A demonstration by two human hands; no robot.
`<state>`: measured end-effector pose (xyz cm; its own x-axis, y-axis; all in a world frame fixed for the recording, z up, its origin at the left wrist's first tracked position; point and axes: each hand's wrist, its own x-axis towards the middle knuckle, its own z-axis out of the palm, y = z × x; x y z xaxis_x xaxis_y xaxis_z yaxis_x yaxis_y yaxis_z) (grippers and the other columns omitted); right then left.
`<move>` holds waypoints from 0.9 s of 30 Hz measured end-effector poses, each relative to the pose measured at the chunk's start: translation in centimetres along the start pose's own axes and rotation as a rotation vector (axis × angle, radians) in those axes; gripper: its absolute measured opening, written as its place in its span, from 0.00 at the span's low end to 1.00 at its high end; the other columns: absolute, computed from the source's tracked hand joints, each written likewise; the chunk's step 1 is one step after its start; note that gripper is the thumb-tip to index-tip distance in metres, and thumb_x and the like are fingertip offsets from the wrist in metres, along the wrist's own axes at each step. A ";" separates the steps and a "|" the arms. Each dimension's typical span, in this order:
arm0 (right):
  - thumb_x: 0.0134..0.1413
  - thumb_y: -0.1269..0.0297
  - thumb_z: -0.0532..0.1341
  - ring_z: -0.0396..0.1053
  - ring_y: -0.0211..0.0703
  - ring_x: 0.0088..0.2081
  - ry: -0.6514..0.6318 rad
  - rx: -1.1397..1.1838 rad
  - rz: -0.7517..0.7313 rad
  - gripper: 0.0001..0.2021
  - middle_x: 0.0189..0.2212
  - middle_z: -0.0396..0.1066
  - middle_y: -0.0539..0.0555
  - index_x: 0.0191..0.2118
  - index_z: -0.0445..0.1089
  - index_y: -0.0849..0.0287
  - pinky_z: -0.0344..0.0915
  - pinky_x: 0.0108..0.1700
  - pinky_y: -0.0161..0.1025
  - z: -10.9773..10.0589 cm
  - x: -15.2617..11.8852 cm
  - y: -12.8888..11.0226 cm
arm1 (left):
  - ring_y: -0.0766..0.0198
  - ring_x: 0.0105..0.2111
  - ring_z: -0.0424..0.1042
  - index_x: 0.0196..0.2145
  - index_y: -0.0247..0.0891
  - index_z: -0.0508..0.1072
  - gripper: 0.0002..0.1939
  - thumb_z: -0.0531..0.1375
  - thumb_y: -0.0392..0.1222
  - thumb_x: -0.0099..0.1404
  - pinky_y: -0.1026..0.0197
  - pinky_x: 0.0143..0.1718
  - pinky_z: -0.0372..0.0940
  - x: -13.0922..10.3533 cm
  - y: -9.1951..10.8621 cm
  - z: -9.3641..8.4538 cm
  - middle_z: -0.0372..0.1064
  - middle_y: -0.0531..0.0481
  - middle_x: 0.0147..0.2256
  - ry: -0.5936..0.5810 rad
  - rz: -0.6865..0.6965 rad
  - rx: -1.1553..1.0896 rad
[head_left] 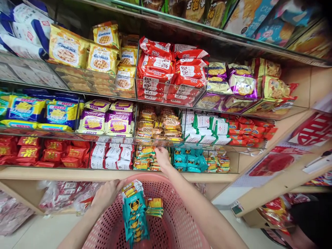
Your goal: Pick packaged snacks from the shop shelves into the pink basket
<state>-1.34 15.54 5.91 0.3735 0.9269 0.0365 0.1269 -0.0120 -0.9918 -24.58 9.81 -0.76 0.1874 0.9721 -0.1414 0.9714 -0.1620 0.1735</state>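
The shelf rack (64, 173) was the biggest thing in my view, w/ tiers of wrapped snacks behind clear front panels (166, 141). Next, the pink basket (106, 224), right up by the rack's bottom front edge. A red-and-white sheet (312, 129) w/ bold red Chinese chars hung past the rack's R end, and part of a person in black (311, 218) showed low at R.

Upper tier: yellow pkts (68, 48) read "Cookies", beside red-and-white pkts (157, 65) w/ Chinese chars. Lowest tier, from its L end: red pkts (27, 152) w/ gold chars, white pkts (114, 155) w/ small red marks, yellow-green pkts (142, 157), then teal pkts (188, 160) w/ a black-and-yellow logo.

In the basket, a teal row (135, 214) w/ the same logo leaned by the far rim, a small yellow-green stack (155, 206) just R of it; print too tiny to read.

My L hand (107, 193) was closed on the basket's far-L rim. My R hand (162, 157) was in among the yellow-green pkts, under the panel above, fingers bent; couldn't tell if it gripped one.
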 end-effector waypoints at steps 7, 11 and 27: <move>0.43 0.57 0.58 0.58 0.33 0.24 -0.028 0.239 0.071 0.09 0.20 0.58 0.44 0.25 0.62 0.57 0.63 0.30 0.32 -3.5 -4.6 0.8 | 0.56 0.42 0.73 0.45 0.42 0.71 0.21 0.44 0.53 0.68 0.58 0.41 0.63 0.0 -0.1 0.0 0.74 0.43 0.37 0.014 -0.023 0.003; 0.44 0.55 0.59 0.62 0.36 0.28 -0.131 0.214 0.113 0.10 0.25 0.64 0.46 0.26 0.64 0.57 0.62 0.30 0.33 -6.9 -9.6 2.7 | 0.54 0.40 0.74 0.41 0.40 0.72 0.25 0.41 0.56 0.68 0.57 0.39 0.63 0.2 0.0 0.1 0.75 0.41 0.35 0.003 -0.034 -0.004; 0.47 0.60 0.52 0.66 0.43 0.29 -0.117 -0.338 0.045 0.08 0.24 0.68 0.51 0.25 0.63 0.57 0.62 0.32 0.39 -8.0 -12.7 9.7 | 0.49 0.41 0.75 0.40 0.40 0.71 0.28 0.37 0.58 0.68 0.55 0.38 0.64 0.1 0.1 0.0 0.76 0.39 0.36 -0.003 -0.005 0.023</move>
<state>2.51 0.69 -3.18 0.2808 0.9589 -0.0401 0.4163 -0.1594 -0.8951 -24.47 9.87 -0.74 0.1830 0.9723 -0.1452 0.9754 -0.1610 0.1507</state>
